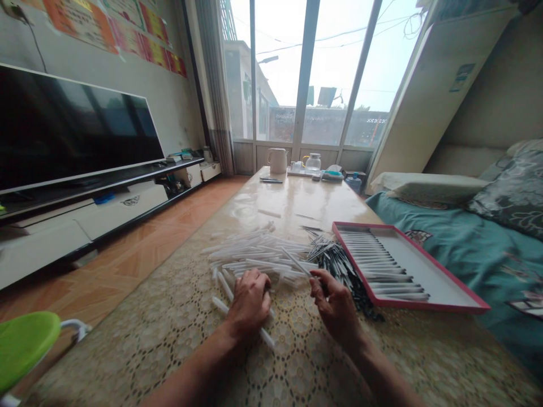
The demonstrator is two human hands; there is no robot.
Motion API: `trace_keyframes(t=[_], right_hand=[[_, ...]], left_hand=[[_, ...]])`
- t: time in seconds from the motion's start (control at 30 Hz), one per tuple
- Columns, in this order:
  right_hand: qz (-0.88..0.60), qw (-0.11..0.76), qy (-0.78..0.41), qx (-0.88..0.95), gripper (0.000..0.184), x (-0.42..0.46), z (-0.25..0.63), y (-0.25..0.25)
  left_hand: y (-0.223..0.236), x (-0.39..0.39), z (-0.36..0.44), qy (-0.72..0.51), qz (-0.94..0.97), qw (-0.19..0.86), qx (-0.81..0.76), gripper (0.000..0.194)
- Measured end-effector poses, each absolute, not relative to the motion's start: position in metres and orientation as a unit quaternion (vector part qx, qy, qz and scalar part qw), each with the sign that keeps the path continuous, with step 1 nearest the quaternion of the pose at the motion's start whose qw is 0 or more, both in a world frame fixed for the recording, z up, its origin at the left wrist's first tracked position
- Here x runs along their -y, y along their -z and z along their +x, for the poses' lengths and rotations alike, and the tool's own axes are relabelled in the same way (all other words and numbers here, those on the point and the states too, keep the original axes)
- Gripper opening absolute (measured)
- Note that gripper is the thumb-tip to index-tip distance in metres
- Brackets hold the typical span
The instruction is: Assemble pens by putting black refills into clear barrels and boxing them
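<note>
My left hand [251,299] rests at the near edge of a heap of white translucent plastic tubes [250,251]. Its fingers are curled, and whatever lies under them is hidden. Loose tubes [268,338] stick out around it. In a pinch, my right hand [333,305] holds a thin pen-like stick [297,261] slanting up to the left over the tubes. Just beyond that hand lies a pile of slim black sticks with pale, thin tips [335,257]. To its right sits a shallow pink-rimmed box [441,271] with a row of white, dark-ended sticks [382,265] along its left side.
The long table has a patterned cover [169,339]. At its far end stand a beige jug [278,160], a glass pitcher [313,163] and a tissue pack [332,174]. A green stool [29,345] is at left, a teal-covered sofa [466,249] at right.
</note>
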State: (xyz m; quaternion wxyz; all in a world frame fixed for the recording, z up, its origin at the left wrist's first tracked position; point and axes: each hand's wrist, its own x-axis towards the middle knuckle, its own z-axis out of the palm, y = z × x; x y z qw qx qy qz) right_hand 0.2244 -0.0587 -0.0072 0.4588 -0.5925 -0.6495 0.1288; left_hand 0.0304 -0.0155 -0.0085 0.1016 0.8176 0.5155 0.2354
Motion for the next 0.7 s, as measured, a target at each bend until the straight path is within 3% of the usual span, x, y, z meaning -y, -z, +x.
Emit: trace_keyframes(t=[0.17,0.3,0.43,0.7], right_hand=[[-0.605,0.474,-0.071,0.636,0.023,0.061,0.226,0.001],[-0.606,0.504,-0.048,0.613,0.019,0.063,0.228,-0.002],[-0.583,0.512,-0.051,0.629,0.016,0.064,0.228,-0.003],[-0.564,0.497,-0.041,0.658,0.015,0.065,0.226,-0.004]], left_hand=[[0.007,0.013,0.029,-0.373,0.768,0.206,-0.478,0.015],[0.002,0.007,0.026,-0.494,0.626,0.404,-0.449,0.017],[-0.003,0.006,0.026,-0.531,0.5,0.551,-0.405,0.024],[0.001,0.007,0.029,-0.505,0.467,0.613,-0.388,0.028]])
